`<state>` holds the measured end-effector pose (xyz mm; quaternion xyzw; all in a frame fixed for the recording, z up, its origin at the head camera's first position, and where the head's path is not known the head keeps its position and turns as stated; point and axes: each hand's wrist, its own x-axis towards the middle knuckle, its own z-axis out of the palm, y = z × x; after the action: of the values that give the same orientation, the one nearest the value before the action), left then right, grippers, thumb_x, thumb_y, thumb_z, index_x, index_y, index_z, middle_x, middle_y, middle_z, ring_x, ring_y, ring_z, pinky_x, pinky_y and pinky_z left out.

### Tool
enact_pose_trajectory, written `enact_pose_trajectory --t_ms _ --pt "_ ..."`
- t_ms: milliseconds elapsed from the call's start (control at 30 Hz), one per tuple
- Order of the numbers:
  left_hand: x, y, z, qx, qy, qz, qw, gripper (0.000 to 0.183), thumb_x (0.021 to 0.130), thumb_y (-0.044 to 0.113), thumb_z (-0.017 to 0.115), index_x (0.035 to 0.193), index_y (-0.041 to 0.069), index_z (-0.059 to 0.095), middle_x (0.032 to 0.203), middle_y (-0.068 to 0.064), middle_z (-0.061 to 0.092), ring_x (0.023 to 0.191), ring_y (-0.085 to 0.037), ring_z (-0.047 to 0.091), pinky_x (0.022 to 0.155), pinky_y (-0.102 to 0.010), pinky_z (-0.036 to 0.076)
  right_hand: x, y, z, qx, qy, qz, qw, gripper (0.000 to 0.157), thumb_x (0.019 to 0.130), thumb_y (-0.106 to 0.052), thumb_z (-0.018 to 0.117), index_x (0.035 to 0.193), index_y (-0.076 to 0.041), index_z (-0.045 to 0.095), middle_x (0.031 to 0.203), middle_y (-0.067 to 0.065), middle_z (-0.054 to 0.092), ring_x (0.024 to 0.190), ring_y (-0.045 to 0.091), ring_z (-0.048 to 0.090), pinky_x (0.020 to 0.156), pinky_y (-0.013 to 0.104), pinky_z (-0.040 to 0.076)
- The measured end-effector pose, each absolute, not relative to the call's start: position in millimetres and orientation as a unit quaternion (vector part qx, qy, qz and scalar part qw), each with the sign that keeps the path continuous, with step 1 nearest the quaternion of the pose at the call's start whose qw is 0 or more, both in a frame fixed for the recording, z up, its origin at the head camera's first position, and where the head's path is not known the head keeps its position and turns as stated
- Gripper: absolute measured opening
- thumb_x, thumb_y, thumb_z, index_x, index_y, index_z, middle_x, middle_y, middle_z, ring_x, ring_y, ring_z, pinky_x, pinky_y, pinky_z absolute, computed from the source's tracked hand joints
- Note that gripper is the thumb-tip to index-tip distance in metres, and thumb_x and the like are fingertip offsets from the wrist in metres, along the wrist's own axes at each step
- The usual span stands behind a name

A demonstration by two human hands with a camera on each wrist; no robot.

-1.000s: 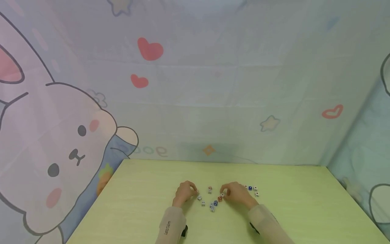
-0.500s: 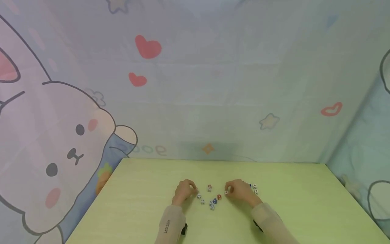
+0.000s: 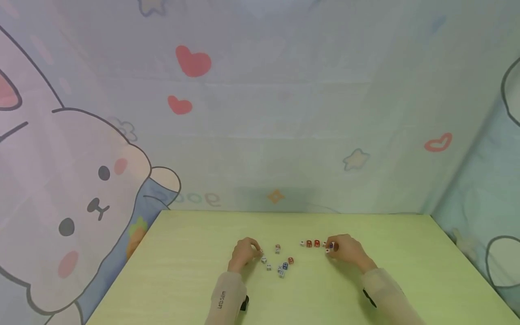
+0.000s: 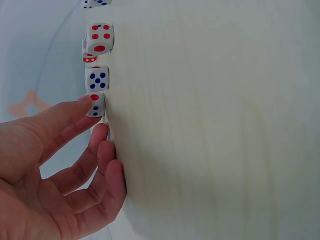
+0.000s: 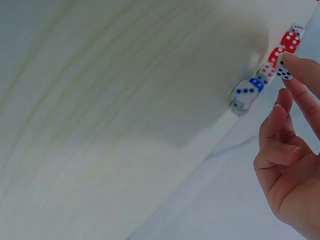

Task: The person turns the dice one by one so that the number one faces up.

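My left hand [image 3: 243, 253] rests on the table at the left of the loose dice. Its thumb and index finger pinch a white die [image 4: 97, 105] standing on the tabletop. Farther right, my right hand [image 3: 346, 248] holds a white die [image 5: 284, 70] between thumb and fingertip, beside a row of dice. That row shows a white die [image 3: 302, 243], two red dice such as this one [image 3: 309, 243], and another white die [image 3: 324, 244]. A blue die [image 5: 256, 83] and more white dice [image 5: 245, 93] lie at its right end, partly hidden by the right hand in the head view.
Between the hands lie several loose dice: a red die [image 3: 290, 260], a blue die [image 3: 285, 266] and white dice [image 3: 281, 273]. Farther back, two dice [image 3: 278, 248] sit close together. The pale yellow table [image 3: 195, 234] ends at a printed cloth backdrop [image 3: 252, 171].
My right hand has carried a white die away from the loose dice, rightward to the row, uncovering the row's left end. The left hand stays in place on its die.
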<state>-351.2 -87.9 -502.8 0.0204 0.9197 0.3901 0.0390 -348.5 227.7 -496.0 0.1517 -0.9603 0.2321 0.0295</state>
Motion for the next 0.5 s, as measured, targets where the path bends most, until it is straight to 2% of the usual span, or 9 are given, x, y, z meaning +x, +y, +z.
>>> enact_pose_trajectory --t_ms 500 --pt "-352.8 -89.5 -505.3 0.031 0.917 0.395 0.037 0.013 0.077 0.015 0.068 0.085 0.005 0.066 0.114 -0.024 0.057 0.042 -0.007 0.032 0.042 -0.02 0.032 -353.1 244.7 -506.5 0.126 -0.966 0.226 0.017 0.011 0.072 -0.017 0.072 0.082 -0.019 0.066 0.065 -0.005 0.054 0.057 0.009 0.044 0.048 0.025 0.034"
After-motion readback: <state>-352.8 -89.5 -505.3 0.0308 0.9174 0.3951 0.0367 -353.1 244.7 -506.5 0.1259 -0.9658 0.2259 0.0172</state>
